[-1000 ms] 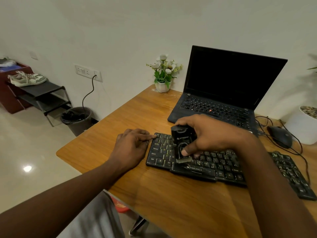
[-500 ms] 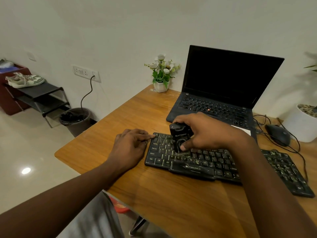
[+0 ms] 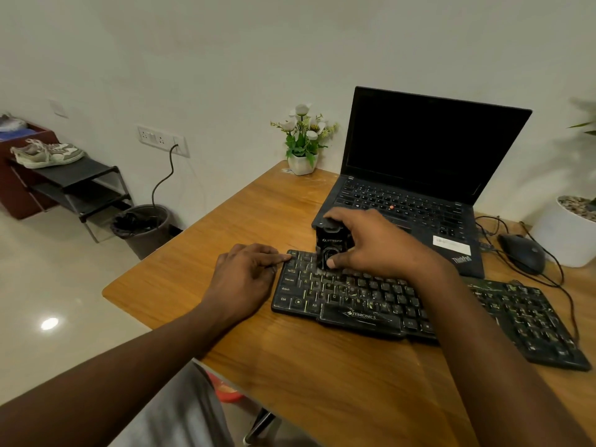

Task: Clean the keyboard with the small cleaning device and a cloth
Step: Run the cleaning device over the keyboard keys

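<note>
A black keyboard (image 3: 371, 304) lies across the wooden desk (image 3: 322, 375), slanting down to the right. My right hand (image 3: 371, 243) grips a small black cleaning device (image 3: 329, 250) upright, its lower end pressed on the keys in the upper left rows. My left hand (image 3: 245, 275) rests on the desk at the keyboard's left end, fingers curled, with the index fingertip touching the top left corner. No cloth is in view.
An open black laptop (image 3: 419, 175) stands just behind the keyboard. A black mouse (image 3: 522, 253) with its cable lies to the right, beside a white plant pot (image 3: 571, 233). A small flower pot (image 3: 303, 146) sits at the desk's back edge. A bin (image 3: 142, 227) stands on the floor at left.
My right hand has slid the cleaning device away from me, from the lower key rows up to the upper rows. My left hand has stayed at the keyboard's left end.
</note>
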A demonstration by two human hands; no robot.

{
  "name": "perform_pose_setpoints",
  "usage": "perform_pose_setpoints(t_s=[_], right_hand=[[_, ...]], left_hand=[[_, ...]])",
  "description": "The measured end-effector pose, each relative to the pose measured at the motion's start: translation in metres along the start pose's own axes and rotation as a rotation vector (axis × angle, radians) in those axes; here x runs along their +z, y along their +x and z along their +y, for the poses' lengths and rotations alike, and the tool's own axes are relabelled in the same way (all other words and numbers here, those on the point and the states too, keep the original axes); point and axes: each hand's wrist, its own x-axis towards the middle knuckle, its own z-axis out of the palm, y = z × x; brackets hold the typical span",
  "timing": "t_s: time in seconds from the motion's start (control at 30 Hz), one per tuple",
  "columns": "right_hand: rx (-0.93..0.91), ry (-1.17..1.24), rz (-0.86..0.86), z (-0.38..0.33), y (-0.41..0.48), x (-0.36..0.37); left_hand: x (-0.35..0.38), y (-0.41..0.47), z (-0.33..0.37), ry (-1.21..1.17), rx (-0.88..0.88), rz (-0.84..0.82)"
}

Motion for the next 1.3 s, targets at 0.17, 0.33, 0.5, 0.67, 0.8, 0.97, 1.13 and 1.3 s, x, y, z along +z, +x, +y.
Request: perform_pose_setpoints(t_s=[0.17,0.33,0.5,0.67,0.8,0.97,1.13,1.3], right_hand=[[-0.001,0.099,-0.010,0.002,-0.001,-0.001],[-0.036,0.361,-0.296,-0.009,-0.007,0.000],[0.010,0.168,-0.142,-0.005,-0.005,-0.003],[0.033,0.011,0.040,-0.001,0.002,0.002],[-0.033,0.325,-0.187,-0.010,-0.004,0.004],[-0.036,0.338,-0.399,-0.015,-0.009,-0.002],[-0.008,0.040,-0.234,-0.012,-0.013,-0.014],[-0.112,-0.053,-0.213,-0.032,-0.013,-0.006]], left_hand=[[0.000,0.000,-0.001,0.000,0.006,0.000],[-0.001,0.000,0.000,-0.003,0.010,0.004],[-0.001,0.000,-0.001,-0.012,0.004,0.000],[-0.001,0.000,0.002,-0.026,-0.006,0.003],[-0.002,-0.001,-0.001,-0.019,0.012,-0.006],[-0.001,0.000,0.000,-0.008,0.014,0.003],[-0.002,0.000,-0.002,-0.015,0.007,-0.013],[-0.001,-0.001,0.001,-0.006,0.011,0.004]])
